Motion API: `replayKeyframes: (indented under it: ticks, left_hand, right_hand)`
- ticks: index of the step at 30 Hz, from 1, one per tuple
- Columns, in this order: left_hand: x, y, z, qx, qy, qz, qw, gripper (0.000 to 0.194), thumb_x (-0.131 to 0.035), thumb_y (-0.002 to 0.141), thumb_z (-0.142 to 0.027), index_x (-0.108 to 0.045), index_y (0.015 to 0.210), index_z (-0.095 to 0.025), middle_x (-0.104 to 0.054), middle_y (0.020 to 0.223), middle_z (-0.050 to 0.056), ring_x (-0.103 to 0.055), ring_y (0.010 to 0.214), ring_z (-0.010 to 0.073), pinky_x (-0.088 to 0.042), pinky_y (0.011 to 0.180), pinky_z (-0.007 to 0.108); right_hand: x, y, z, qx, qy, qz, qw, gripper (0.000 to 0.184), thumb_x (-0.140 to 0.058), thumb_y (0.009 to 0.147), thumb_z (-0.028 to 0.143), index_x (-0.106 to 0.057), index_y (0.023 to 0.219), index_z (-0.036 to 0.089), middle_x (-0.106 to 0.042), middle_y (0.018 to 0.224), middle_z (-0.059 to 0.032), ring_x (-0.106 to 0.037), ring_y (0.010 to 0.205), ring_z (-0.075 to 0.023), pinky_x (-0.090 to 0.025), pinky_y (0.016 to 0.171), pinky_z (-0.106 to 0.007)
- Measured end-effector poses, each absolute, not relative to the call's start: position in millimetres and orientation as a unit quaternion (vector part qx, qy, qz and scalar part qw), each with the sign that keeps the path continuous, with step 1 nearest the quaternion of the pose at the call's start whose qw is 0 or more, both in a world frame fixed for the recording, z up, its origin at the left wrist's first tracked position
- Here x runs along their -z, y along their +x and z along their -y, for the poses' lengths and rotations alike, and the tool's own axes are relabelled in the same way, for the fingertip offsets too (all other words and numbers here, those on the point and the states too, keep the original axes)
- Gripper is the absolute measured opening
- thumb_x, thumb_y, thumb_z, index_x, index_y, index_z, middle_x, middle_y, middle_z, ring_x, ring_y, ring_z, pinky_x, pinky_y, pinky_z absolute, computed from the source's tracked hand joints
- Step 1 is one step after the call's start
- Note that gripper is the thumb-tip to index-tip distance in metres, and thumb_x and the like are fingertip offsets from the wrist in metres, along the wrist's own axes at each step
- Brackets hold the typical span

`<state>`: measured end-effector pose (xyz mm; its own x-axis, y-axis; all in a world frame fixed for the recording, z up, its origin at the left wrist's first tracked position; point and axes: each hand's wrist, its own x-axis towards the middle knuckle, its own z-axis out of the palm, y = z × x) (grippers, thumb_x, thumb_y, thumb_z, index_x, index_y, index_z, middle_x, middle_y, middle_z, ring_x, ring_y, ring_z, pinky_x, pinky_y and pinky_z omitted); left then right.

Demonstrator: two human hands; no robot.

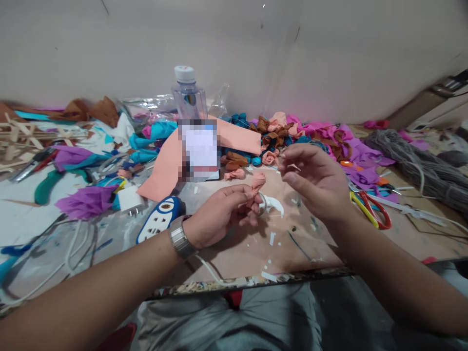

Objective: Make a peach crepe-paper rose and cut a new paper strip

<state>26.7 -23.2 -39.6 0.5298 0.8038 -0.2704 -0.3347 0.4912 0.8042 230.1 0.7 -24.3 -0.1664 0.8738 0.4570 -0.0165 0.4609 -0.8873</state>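
Observation:
My left hand, with a metal watch on its wrist, is closed around the base of a peach crepe-paper flower. A small shiny ring-shaped thing shows by its fingers; I cannot make out whether it is held. To the right, my right hand is raised over the table, fingers curved and thumb apart from them, with nothing visible between. Just behind my hands lie a twisted peach paper piece and a rolled peach paper rose. A curved white scrap lies beneath.
Peach paper sheets lie around a blurred-out phone-like object, before a clear bottle. A blue-white power socket sits left. Right are red-yellow scissors, grey yarn and purple paper. Green-handled pliers lie far left.

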Motion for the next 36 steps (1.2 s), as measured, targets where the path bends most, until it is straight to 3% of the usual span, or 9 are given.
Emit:
replayKeyframes:
  ticks: [5,9,12,17,23,28,33,36]
  left_hand:
    - [42.7,27.0,22.2,-0.413,0.348,-0.332,0.773,0.020,-0.073,0.084,-0.031,-0.068,0.090,-0.012,-0.068,0.085,0.005,-0.062,0.068,0.0113,-0.046,0.061,0.022]
    - [47.6,26.9,21.7,-0.436,0.366,-0.320,0.758,0.023,-0.074,0.086,-0.032,-0.068,0.096,-0.013,-0.068,0.089,0.004,-0.063,0.071,0.0105,-0.046,0.063,0.022]
    - [48.8,26.2,22.3,-0.443,0.379,-0.323,0.745,0.020,-0.076,0.085,-0.030,-0.068,0.092,-0.013,-0.067,0.090,0.002,-0.064,0.071,0.0095,-0.049,0.069,0.023]
    - [49.9,25.2,24.3,-0.420,0.425,-0.331,0.730,0.022,-0.076,0.085,-0.035,-0.072,0.089,-0.014,-0.068,0.088,0.003,-0.063,0.072,0.0111,-0.051,0.073,0.026]
    - [53.6,24.2,22.9,-0.447,0.447,-0.365,0.683,0.024,-0.076,0.083,-0.038,-0.075,0.092,-0.015,-0.069,0.085,0.004,-0.062,0.074,0.0119,-0.052,0.073,0.026]
    - [50.6,25.1,21.6,-0.483,0.418,-0.395,0.661,0.028,-0.083,0.076,-0.035,-0.074,0.093,-0.015,-0.070,0.079,0.002,-0.063,0.069,0.0103,-0.050,0.066,0.022]
    - [48.5,25.9,22.8,-0.498,0.418,-0.398,0.647,0.027,-0.086,0.073,-0.033,-0.071,0.088,-0.015,-0.072,0.083,0.001,-0.068,0.072,0.0111,-0.054,0.069,0.023]
    - [49.4,26.0,23.0,-0.500,0.424,-0.388,0.648,0.025,-0.085,0.075,-0.031,-0.070,0.087,-0.015,-0.073,0.085,0.000,-0.070,0.075,0.0113,-0.055,0.073,0.023]
  right_hand:
    - [35.2,225.6,-2.9,-0.493,-0.349,0.598,0.527,0.016,-0.080,0.081,0.032,-0.070,0.088,0.022,-0.063,0.087,-0.0015,-0.056,0.071,-0.0134,-0.049,0.062,-0.028]
    - [42.3,219.9,-1.8,-0.563,-0.344,0.576,0.483,0.017,-0.082,0.079,0.029,-0.071,0.088,0.019,-0.063,0.077,0.0009,-0.055,0.064,-0.0104,-0.049,0.061,-0.025]
    - [44.9,217.7,-1.7,-0.567,-0.327,0.565,0.501,0.024,-0.083,0.078,0.025,-0.069,0.097,0.023,-0.064,0.089,0.0003,-0.059,0.074,-0.0111,-0.053,0.069,-0.025]
    - [45.9,217.3,-1.8,-0.565,-0.315,0.573,0.503,0.060,-0.086,0.073,0.022,-0.058,0.126,0.034,-0.064,0.109,-0.0009,-0.062,0.097,-0.0162,-0.056,0.089,-0.033]
    - [48.0,216.8,-2.7,-0.561,-0.340,0.555,0.511,0.018,-0.080,0.081,0.029,-0.072,0.095,0.022,-0.064,0.091,0.0000,-0.055,0.070,-0.0101,-0.048,0.061,-0.023]
    - [44.0,215.5,0.2,-0.601,-0.344,0.548,0.469,0.015,-0.083,0.078,0.029,-0.076,0.088,0.019,-0.065,0.073,0.0014,-0.053,0.060,-0.0087,-0.045,0.056,-0.023]
    - [38.3,211.5,4.1,-0.605,-0.352,0.556,0.448,0.012,-0.084,0.076,0.025,-0.078,0.084,0.019,-0.071,0.075,-0.0005,-0.054,0.058,-0.0081,-0.044,0.054,-0.022]
    - [38.1,210.6,3.9,-0.580,-0.354,0.572,0.460,0.011,-0.084,0.076,0.023,-0.077,0.083,0.018,-0.073,0.080,-0.0011,-0.059,0.063,-0.0090,-0.049,0.060,-0.024]
